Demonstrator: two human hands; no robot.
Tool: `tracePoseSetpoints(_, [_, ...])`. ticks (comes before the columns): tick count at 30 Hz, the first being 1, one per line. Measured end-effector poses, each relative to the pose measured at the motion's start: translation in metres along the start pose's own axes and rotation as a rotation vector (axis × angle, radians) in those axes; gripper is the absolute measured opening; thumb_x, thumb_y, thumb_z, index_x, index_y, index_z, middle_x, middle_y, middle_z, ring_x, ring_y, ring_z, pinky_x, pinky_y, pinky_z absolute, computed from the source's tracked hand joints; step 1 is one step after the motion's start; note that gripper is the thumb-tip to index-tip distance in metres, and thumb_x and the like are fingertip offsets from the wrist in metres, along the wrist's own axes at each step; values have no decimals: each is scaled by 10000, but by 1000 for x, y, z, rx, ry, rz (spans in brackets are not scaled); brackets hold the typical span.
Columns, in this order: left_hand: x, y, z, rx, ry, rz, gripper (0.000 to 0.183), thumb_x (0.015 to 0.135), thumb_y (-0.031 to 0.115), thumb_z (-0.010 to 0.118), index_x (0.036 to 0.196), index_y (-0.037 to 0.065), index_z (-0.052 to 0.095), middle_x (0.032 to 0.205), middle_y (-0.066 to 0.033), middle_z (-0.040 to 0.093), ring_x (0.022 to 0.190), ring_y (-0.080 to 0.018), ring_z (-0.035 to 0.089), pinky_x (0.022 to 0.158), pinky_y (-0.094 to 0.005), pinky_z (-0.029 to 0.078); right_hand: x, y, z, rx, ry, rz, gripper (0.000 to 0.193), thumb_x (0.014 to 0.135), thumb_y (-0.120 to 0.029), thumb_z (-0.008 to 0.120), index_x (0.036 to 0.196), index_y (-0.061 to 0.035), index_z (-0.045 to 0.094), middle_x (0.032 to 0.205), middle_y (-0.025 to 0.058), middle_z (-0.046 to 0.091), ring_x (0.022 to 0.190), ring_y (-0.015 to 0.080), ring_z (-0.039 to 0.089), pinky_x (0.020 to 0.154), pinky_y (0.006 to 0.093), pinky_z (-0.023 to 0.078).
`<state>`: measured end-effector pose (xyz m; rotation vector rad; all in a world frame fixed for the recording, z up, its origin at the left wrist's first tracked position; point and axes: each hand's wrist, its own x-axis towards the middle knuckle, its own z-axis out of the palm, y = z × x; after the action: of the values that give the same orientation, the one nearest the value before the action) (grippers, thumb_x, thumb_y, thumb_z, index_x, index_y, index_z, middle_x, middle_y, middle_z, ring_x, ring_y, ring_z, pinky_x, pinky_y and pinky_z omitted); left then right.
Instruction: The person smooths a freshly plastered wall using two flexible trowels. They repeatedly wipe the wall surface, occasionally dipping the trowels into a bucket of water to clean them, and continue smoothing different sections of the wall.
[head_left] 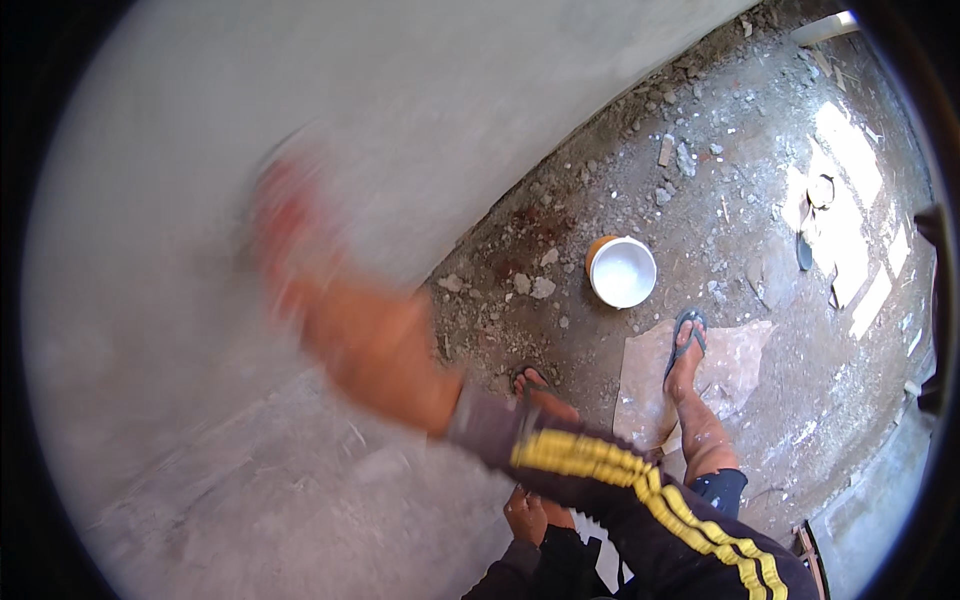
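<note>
My right arm, in a dark sleeve with yellow stripes, reaches across to the far left against the grey wall point(420, 120). Motion smears my right hand point(305, 250) there. Its end is a reddish blur with a thin dark curved edge beyond it, so neither the fingers nor anything they hold can be made out. Low in the view, my left hand point(524, 516) rests close to my bent leg, partly behind the right sleeve. Its fingers look curled in, and what they hold, if anything, is hidden.
A white-lined bucket point(623, 272) with an orange outside stands on the rubble-strewn floor point(560, 230). My sandalled right foot point(687, 335) is on a pale flat sheet point(640, 375); my left foot point(533, 382) is near the wall. Sunlit patches and a loose sandal point(804, 252) lie to the right.
</note>
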<state>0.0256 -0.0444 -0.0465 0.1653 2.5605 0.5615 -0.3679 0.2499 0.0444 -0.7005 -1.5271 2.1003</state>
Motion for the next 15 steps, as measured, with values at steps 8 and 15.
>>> tracePoseSetpoints(8, [103, 74, 3, -249, 69, -239, 406, 1019, 233, 569, 1301, -54, 627, 1181, -265, 702, 1103, -439, 654, 947, -473, 507, -83, -31, -157, -210, 137, 257, 375, 885, -39, 690, 1260, -28, 688, 999, 147, 746, 806, 240, 707, 744, 354, 552])
tracePoseSetpoints(15, [266, 203, 48, -249, -15, -17, 438, 944, 122, 610, 1346, -45, 558, 1120, -299, 696, 1076, -465, 664, 927, -493, 516, -122, 49, -354, -253, 604, 356, 218, 995, -49, 625, 1169, 75, 668, 1010, 26, 702, 861, 98, 612, 716, 283, 513])
